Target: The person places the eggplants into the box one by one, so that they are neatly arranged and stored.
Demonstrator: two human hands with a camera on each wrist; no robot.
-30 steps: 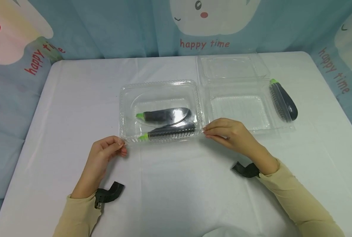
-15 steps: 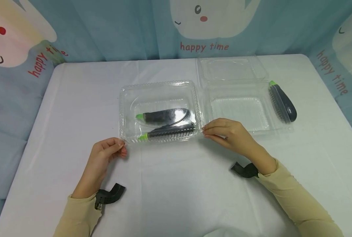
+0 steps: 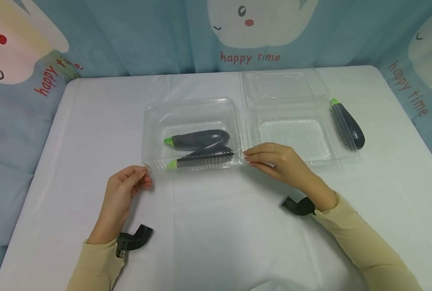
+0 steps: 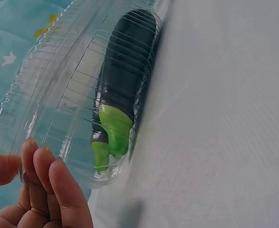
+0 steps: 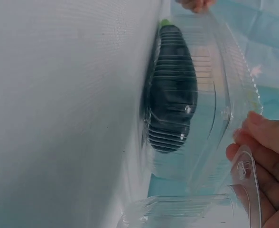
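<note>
A clear plastic clamshell box (image 3: 154, 121) holds two dark eggplants with green stems: one eggplant (image 3: 198, 140) behind, the other eggplant (image 3: 205, 158) along the front wall. My left hand (image 3: 125, 186) pinches the box's near left corner; in the left wrist view its thumb and fingers (image 4: 66, 183) meet at a thin clear tab. At the near right corner my right hand (image 3: 279, 161) pinches the rim between thumb and fingers. Whether the box's lid is fastened cannot be told through the clear plastic.
A second clear box (image 3: 292, 137) lies with its lid (image 3: 285, 85) folded back, just right of the first one. Another eggplant (image 3: 352, 127) lies beyond its right wall. A white cloth (image 3: 92, 121) covers the table, with a blue curtain (image 3: 158, 36) behind.
The box with the two eggplants has shifted slightly left and away, both hands moving with it. The bright glare over the eggplants is gone. The second box stays put.
</note>
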